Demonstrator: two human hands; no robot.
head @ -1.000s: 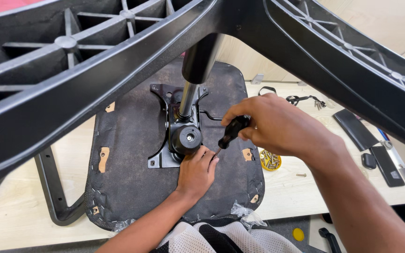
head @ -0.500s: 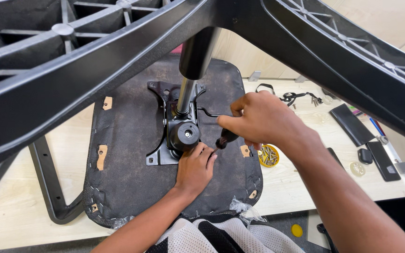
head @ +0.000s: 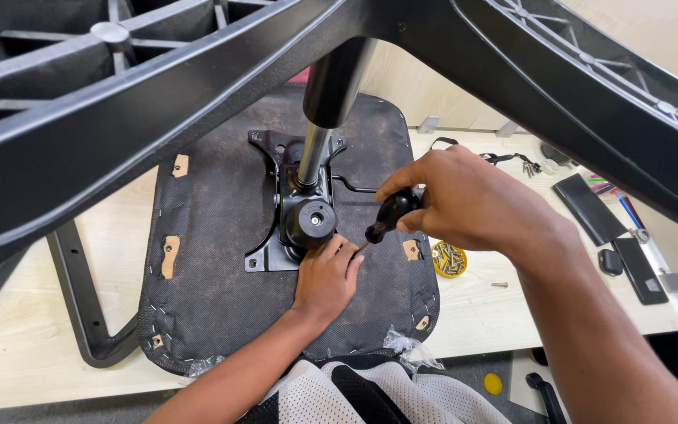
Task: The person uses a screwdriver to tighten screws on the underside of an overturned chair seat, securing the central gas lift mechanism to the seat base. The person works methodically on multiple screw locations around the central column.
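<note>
An upturned office chair seat with black fabric underside lies on a light wooden table. A black metal mechanism plate is mounted at its middle, with the gas lift column rising from it to the black star base close above my head. My left hand rests on the seat at the plate's near right corner, fingers pinched at a fastener there. My right hand grips a black-handled screwdriver, its tip angled down to the left hand's fingertips.
A small yellow dish of screws sits right of the seat, a loose screw beside it. Black flat parts, pens and a cable lie at the far right. A black armrest frame lies left of the seat.
My right hand brought the screwdriver lower, its tip now at the left hand's fingers. The view shifted slightly; the left hand stayed at the plate corner.
</note>
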